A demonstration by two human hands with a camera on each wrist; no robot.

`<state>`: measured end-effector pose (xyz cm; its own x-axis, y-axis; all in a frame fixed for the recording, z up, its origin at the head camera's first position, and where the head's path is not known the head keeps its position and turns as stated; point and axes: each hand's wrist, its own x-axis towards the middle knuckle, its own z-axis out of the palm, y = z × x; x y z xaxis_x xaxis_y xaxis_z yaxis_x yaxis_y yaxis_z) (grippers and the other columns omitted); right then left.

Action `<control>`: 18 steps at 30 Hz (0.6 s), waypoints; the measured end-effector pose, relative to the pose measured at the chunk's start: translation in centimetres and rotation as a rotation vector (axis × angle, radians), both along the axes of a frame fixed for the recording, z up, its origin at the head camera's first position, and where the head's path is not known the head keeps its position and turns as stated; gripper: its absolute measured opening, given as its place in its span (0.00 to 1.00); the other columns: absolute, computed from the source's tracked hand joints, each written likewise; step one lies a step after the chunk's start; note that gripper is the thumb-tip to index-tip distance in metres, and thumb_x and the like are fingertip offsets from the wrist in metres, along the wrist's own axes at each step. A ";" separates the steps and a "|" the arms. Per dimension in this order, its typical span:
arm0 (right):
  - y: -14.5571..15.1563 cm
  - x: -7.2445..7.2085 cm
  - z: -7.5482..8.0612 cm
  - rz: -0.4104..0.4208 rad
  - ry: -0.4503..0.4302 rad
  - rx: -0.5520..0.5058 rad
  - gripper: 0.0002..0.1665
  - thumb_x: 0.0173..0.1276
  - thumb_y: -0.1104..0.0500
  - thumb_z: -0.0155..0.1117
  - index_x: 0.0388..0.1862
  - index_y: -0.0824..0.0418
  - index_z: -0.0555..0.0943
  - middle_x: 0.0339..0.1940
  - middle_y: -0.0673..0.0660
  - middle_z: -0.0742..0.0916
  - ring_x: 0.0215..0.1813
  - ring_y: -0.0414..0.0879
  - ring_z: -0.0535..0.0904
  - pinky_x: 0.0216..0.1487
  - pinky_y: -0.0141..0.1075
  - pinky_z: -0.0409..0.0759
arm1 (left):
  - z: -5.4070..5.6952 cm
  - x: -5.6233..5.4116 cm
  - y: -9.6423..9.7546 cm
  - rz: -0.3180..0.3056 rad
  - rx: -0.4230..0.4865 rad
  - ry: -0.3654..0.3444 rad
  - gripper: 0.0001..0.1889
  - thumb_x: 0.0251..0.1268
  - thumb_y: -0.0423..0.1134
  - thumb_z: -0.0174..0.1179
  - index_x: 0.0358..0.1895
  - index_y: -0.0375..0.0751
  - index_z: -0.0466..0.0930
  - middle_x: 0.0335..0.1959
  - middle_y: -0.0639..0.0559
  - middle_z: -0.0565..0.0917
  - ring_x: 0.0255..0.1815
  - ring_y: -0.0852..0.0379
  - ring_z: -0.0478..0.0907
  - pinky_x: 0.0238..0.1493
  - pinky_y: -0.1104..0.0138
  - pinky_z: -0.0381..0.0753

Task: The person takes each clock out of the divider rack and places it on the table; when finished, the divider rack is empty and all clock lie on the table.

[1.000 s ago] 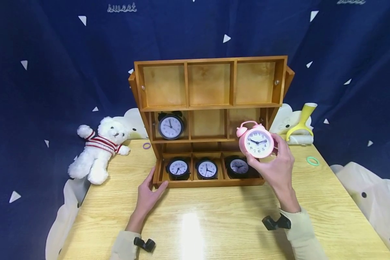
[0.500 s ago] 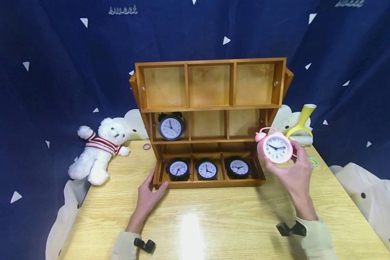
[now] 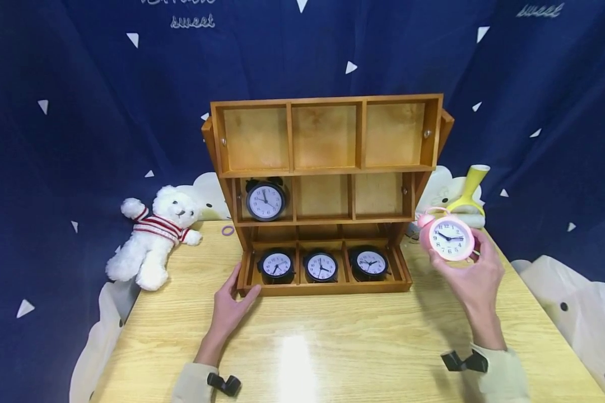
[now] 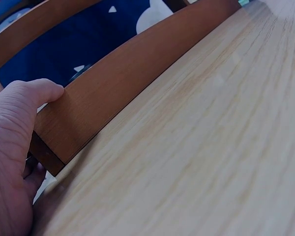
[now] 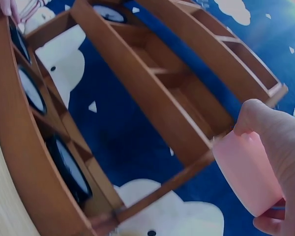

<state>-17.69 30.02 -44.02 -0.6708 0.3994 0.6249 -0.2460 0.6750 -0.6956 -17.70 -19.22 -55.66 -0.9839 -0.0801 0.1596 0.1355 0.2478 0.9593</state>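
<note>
A pink twin-bell alarm clock (image 3: 449,237) is held up off the table, to the right of the wooden shelf (image 3: 327,289). My right hand (image 3: 476,280) grips it by its side, the white dial facing back toward me. In the right wrist view the thumb and fingers wrap the pink case (image 5: 248,172). At the shelf's lower left corner, my left hand (image 3: 229,308) holds the frame. Its thumb lies on the front board (image 4: 103,88) in the left wrist view, with the fingers round the end. Black clocks sit in the bottom row, one (image 3: 369,263) in its right compartment.
Another black alarm clock (image 3: 265,200) stands in the middle row's left compartment. A white teddy bear (image 3: 156,235) in a striped sweater lies left of the shelf. Behind the pink clock is a yellow-handled roller (image 3: 470,193). A purple ring (image 3: 228,230) lies near the bear.
My right hand has carried the pink clock rightward and slightly down, away from the shelf's right side, uncovering the right compartments. The left hand has stayed on the shelf corner.
</note>
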 end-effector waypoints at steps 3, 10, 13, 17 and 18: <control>1.0 -0.3 -0.8 -0.025 -0.006 0.003 0.49 0.40 0.61 0.87 0.63 0.72 0.77 0.52 0.69 0.85 0.48 0.27 0.73 0.44 0.14 0.70 | 0.8 0.4 0.2 -0.001 0.008 -0.013 0.44 0.66 0.38 0.73 0.81 0.33 0.59 0.81 0.36 0.62 0.80 0.38 0.61 0.77 0.58 0.64; 2.9 -0.8 -2.9 -0.092 -0.097 0.005 0.49 0.42 0.58 0.85 0.65 0.70 0.76 0.55 0.68 0.85 0.51 0.35 0.71 0.47 0.18 0.63 | 0.6 0.5 0.1 0.003 0.011 -0.005 0.44 0.66 0.37 0.73 0.81 0.32 0.60 0.80 0.36 0.63 0.80 0.39 0.62 0.77 0.59 0.64; 3.8 -1.3 -4.0 -0.103 -0.111 0.010 0.48 0.42 0.58 0.84 0.64 0.71 0.77 0.53 0.68 0.85 0.50 0.42 0.73 0.47 0.20 0.62 | 0.6 0.4 0.2 0.003 0.015 -0.002 0.44 0.66 0.37 0.73 0.80 0.32 0.60 0.80 0.36 0.63 0.80 0.39 0.62 0.76 0.60 0.64; 5.0 -1.9 -5.5 -0.107 -0.137 0.013 0.47 0.43 0.58 0.83 0.63 0.72 0.77 0.53 0.70 0.85 0.51 0.53 0.77 0.51 0.26 0.66 | 0.8 0.4 0.3 0.002 0.015 -0.005 0.44 0.66 0.36 0.73 0.80 0.32 0.60 0.80 0.35 0.63 0.79 0.38 0.63 0.76 0.60 0.64; 5.3 -2.1 -5.9 -0.107 -0.152 0.013 0.47 0.43 0.58 0.83 0.64 0.72 0.77 0.54 0.70 0.85 0.52 0.56 0.78 0.54 0.30 0.69 | 0.9 0.4 0.3 0.001 0.014 -0.007 0.44 0.66 0.37 0.73 0.80 0.32 0.60 0.80 0.35 0.63 0.79 0.38 0.63 0.76 0.60 0.64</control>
<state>-19.76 35.28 -49.93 -0.7119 0.4662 0.5252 -0.0650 0.7009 -0.7103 -17.30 -18.94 -54.73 -0.9849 -0.0835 0.1517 0.1285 0.2347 0.9635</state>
